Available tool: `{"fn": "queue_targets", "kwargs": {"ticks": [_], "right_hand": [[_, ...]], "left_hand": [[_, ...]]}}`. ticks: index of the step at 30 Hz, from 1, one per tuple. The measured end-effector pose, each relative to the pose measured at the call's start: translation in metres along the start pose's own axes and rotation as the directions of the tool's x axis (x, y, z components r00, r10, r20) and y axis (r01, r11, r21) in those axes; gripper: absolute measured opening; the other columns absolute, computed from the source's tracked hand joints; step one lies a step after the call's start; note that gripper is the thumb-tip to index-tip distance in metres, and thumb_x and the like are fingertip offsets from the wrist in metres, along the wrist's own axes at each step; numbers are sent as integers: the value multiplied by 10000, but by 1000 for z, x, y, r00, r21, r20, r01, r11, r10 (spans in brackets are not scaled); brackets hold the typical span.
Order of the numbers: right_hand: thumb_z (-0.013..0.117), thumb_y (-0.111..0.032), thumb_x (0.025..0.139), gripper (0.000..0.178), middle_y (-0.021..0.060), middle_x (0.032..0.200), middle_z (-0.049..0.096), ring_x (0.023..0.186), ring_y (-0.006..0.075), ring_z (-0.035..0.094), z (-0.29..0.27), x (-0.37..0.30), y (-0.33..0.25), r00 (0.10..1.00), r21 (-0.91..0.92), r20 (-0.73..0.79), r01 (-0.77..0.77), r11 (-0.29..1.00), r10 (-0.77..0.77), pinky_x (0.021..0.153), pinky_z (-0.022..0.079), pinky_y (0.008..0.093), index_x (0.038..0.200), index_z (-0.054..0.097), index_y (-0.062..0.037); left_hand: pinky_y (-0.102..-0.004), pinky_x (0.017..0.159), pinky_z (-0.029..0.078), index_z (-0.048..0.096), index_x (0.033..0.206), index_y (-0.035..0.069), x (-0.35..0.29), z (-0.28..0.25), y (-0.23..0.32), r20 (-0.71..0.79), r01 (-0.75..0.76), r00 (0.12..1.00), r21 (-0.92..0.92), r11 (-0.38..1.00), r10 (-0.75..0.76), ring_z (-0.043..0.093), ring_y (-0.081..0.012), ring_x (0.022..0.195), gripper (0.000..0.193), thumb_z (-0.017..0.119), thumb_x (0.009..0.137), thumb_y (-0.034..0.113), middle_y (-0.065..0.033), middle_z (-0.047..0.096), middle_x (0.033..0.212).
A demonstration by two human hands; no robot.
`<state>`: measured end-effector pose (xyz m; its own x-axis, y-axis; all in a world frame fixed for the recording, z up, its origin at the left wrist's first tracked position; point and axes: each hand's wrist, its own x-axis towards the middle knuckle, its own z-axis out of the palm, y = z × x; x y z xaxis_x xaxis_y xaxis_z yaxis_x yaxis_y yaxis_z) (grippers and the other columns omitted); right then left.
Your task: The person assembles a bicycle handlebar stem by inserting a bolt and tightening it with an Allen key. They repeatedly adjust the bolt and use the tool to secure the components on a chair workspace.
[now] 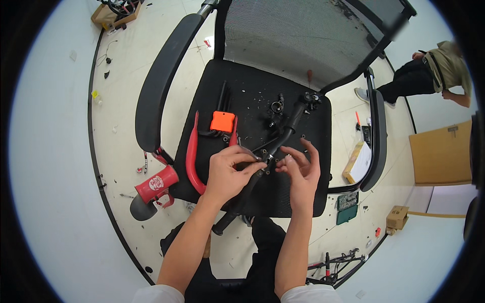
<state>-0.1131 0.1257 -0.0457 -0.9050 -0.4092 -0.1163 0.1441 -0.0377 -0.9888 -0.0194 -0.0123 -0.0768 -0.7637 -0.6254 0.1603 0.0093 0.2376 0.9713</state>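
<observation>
A black handlebar (287, 132) lies diagonally across the black chair seat (298, 202), with a clamp and small parts at its far end. My left hand (230, 171) is closed at the bar's middle, thumb and forefinger pinched together. A thin dark piece shows by its fingers, but what it is I cannot make out. Just right of a shiny metal fitting (269, 157) on the bar, my right hand (301, 169) has its fingers bent and apart. Left of the bar are an orange hex key holder (222, 121) with black keys and a tool with red curved handles (192, 156), partly hidden by my left hand.
Black bike parts (275, 108) and several small nuts lie on the seat between armrests. A red megaphone (156, 183) is at the seat's left. On the floor at right are a green case (347, 214), a cardboard box (397, 217) and a bike frame (336, 265). Another person (429, 73) stands far right.
</observation>
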Motion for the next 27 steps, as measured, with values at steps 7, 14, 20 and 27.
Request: {"fn": "queue_targets", "kwargs": {"ticks": [7,14,20,27], "right_hand": [[781,-50,742,253,72,1099,645,858,162,613,20,-9,5,957,-410,189,280,868,-220,766,506,299,985,711,-33],[772,-112,772,179,83,1094,647,1066,267,584,15,-12,-5,913,-592,309,405,696,-268,914,461,363,950,766,-88],[710,-75,850,183,81,1179,606,1048,252,585,11,-2,3,862,-483,449,455,749,-234,901,451,344,1030,739,-94],[753,-156,821,249,68,1160,626,1066,251,576,0,-10,0,881,-482,371,453,750,-294,972,419,365,1065,730,-111]], "left_hand": [[-259,648,557,751,833,-20,-5,-9,-14,64,150,988,-187,971,-140,679,-142,727,183,842,680,23,-84,688,826],[-281,718,534,700,872,-18,-2,-7,-16,183,138,976,-120,983,-114,658,-176,805,220,817,691,25,-94,671,897],[-272,738,537,733,952,-12,-3,-26,-11,226,36,973,11,999,-38,676,-194,848,182,771,776,13,-91,668,935],[-243,687,523,745,856,-26,-5,-10,-15,153,-25,988,-70,997,36,671,-159,779,154,806,715,-13,-87,683,868]]}}
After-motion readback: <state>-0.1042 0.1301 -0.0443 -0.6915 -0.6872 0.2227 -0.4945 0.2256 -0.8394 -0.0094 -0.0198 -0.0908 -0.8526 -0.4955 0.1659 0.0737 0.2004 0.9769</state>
